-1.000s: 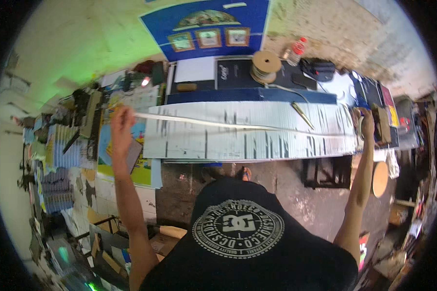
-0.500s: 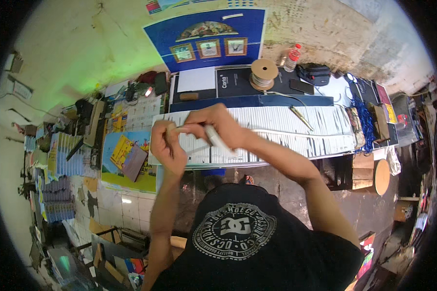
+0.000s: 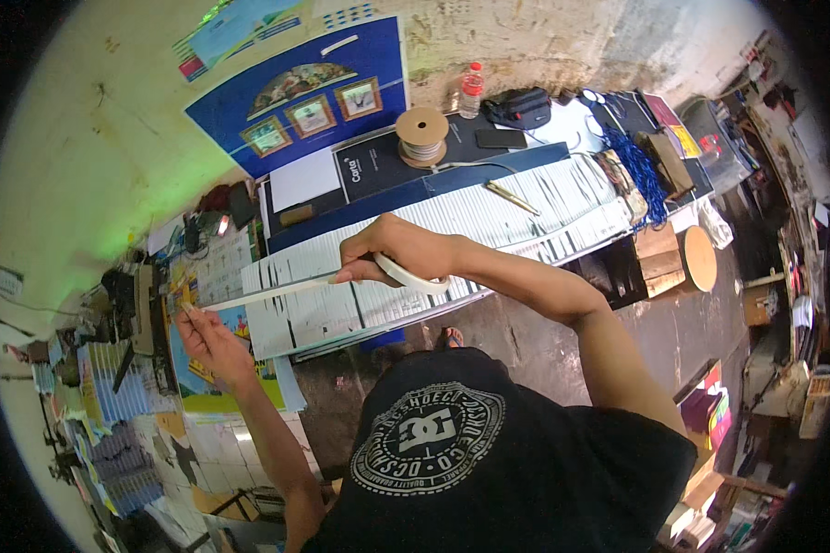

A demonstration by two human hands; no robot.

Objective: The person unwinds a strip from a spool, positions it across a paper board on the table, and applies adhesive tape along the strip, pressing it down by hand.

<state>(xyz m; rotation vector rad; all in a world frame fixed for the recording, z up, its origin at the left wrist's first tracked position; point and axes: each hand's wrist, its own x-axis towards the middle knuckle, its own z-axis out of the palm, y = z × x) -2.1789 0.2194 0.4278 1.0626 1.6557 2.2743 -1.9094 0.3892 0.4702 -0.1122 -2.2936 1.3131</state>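
Note:
Between my hands a pale strip of tape (image 3: 272, 294) is pulled out straight above the left part of the table. My left hand (image 3: 214, 348) pinches its free end, out past the left end of a long row of white page blocks (image 3: 563, 189). In my right hand (image 3: 397, 247) is the roll of white tape (image 3: 424, 284), hanging below the curled fingers over the row. Dark gaps and strips show between the blocks. A gold-coloured cutter or pen (image 3: 512, 197) lies on top of the row, right of my right hand.
Behind the row stand a cord spool (image 3: 422, 147), a bottle (image 3: 471, 90), a phone (image 3: 501, 138) and a black pouch (image 3: 518, 109). Blue cords (image 3: 646, 180) hang at the right end. Colourful printed sheets (image 3: 194, 382) lie at the left.
My hands were close together at the tape; now they are wide apart with a strip stretched between them. My left hand moved left. The whole view has turned and shifted.

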